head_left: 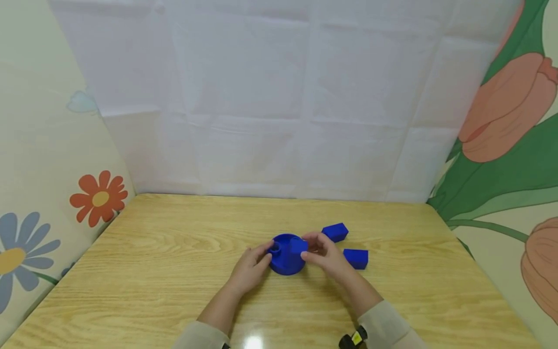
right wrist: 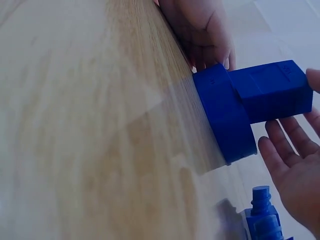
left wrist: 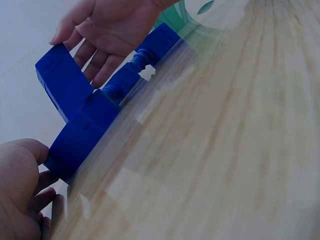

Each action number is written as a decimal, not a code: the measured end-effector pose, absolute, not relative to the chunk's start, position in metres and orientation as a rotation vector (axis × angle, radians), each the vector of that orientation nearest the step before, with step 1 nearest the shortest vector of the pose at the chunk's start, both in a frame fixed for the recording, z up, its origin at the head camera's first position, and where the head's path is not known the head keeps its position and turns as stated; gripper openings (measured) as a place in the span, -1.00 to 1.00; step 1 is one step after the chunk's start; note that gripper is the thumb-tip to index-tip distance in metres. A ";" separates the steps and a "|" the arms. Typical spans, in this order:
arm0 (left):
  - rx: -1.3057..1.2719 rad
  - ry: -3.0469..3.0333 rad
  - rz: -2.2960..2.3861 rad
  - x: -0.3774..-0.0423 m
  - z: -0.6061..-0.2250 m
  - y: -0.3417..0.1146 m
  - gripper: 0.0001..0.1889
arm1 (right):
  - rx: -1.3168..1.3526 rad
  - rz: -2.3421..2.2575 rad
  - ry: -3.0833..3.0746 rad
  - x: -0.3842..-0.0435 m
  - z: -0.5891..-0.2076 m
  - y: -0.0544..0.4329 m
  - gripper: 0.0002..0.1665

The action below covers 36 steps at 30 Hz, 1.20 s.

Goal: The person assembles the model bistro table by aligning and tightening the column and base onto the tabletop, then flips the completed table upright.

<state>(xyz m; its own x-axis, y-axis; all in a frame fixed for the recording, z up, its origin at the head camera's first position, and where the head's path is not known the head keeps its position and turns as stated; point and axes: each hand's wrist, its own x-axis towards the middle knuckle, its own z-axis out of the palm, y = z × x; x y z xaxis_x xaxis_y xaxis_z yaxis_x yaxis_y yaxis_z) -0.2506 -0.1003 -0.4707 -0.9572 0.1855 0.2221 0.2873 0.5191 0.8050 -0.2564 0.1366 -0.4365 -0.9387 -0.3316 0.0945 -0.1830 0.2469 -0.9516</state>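
A round, shallow blue base (head_left: 286,269) lies on the table, a small ring-shaped socket (head_left: 275,249) showing inside it at the left. My left hand (head_left: 250,272) holds its left rim between thumb and fingers. On the base's right side stands a blue six-sided block (right wrist: 272,91), upright or nearly so, its lower end hidden inside the rim. Thumb and fingertips of my right hand (head_left: 330,258) pinch this block near its top. Small markings, too blurred to read, show on the block (left wrist: 62,77) and the base (left wrist: 82,135).
Two more blue blocks lie on their sides to the right, one farther back (head_left: 335,232), the other nearer (head_left: 356,259). A threaded stud (right wrist: 260,197) sticks out of one. The wooden table (head_left: 174,271) ends at a white cloth (head_left: 244,145) behind.
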 end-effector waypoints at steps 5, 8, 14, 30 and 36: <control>-0.419 -2.645 -1.418 -0.252 -0.471 -0.101 -0.61 | -0.498 -1.736 2.387 -0.256 -0.436 0.136 -0.42; -0.417 -2.648 -1.416 -0.252 -0.471 -0.101 -0.61 | -0.499 -1.691 2.390 -0.256 -0.436 0.135 -0.37; -0.419 -2.649 -1.418 -0.252 -0.471 -0.100 -0.62 | -0.535 -1.615 2.392 -0.256 -0.436 0.131 -0.29; -0.408 -2.650 -1.414 -0.250 -0.470 -0.100 -0.62 | -0.418 -1.704 2.489 -0.249 -0.438 0.111 -0.45; -0.413 -2.644 -1.424 -0.250 -0.471 -0.100 -0.62 | -0.399 -1.709 2.531 -0.247 -0.441 0.108 -0.43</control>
<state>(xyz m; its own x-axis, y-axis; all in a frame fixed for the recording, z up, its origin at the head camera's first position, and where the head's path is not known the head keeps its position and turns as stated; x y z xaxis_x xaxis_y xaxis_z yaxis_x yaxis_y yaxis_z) -0.2504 -0.1004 -0.4709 -0.9569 0.1856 0.2236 0.2888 0.5228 0.8021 -0.2469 0.1079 -0.4413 -0.9645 -0.2472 0.0928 -0.1784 0.3510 -0.9192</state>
